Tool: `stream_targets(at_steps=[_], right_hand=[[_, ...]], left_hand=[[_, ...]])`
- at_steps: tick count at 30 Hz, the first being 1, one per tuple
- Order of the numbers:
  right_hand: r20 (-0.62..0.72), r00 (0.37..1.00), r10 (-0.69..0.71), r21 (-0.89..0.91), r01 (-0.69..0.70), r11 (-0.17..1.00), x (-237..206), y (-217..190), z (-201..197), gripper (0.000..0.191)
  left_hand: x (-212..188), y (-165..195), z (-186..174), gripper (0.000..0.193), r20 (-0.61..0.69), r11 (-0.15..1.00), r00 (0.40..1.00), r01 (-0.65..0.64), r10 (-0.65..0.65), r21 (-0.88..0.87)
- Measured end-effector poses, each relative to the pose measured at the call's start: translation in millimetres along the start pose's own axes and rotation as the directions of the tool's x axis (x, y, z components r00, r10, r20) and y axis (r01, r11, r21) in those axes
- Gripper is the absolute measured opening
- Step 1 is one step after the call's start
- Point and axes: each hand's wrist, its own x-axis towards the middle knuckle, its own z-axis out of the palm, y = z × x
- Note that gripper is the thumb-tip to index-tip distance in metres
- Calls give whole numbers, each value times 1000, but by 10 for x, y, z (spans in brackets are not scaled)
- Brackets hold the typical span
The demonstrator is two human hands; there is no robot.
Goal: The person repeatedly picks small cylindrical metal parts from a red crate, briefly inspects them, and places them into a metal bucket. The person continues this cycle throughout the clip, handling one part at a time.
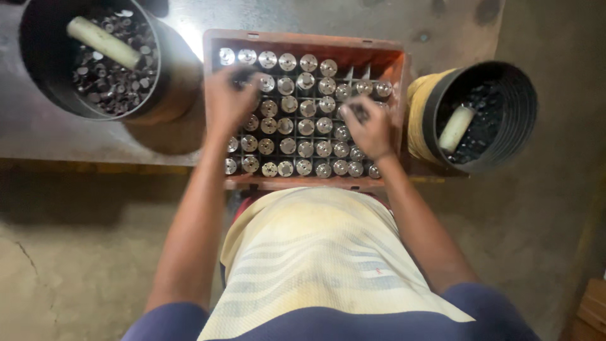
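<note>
An orange plastic crate (303, 39) stands on a low ledge in front of me, its grid of cells filled with several round shiny metal parts (307, 129). My left hand (227, 101) is over the crate's left side, fingers closed around a small metal part near the upper rows. My right hand (369, 129) is over the right side, pinching a dark small part (358, 112) at its fingertips. A few cells at the upper right of the crate look empty.
A black round tub (44, 76) at the upper left holds several dark small parts and a pale cylinder (104, 42). Another black tub (524, 101) with a yellowish wrap and a pale cylinder (456, 128) stands at the right. Bare concrete floor lies below.
</note>
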Motion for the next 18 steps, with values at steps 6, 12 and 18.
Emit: stream_targets(at_steps=[6,12,18], right_hand=[[-29,995,-94,-149,88,985,-842,41,-219,12],[-10,996,-93,-280,87,956,-788,43,-113,9],[9,995,-104,-305,102,947,-802,32,-126,8]], left_hand=[[152,-519,-1422,17,-361,994,931,-12,53,113],[355,-732,-1660,56,68,781,894,346,-442,519],[449,-881,-1643,61,297,810,815,314,-497,496]])
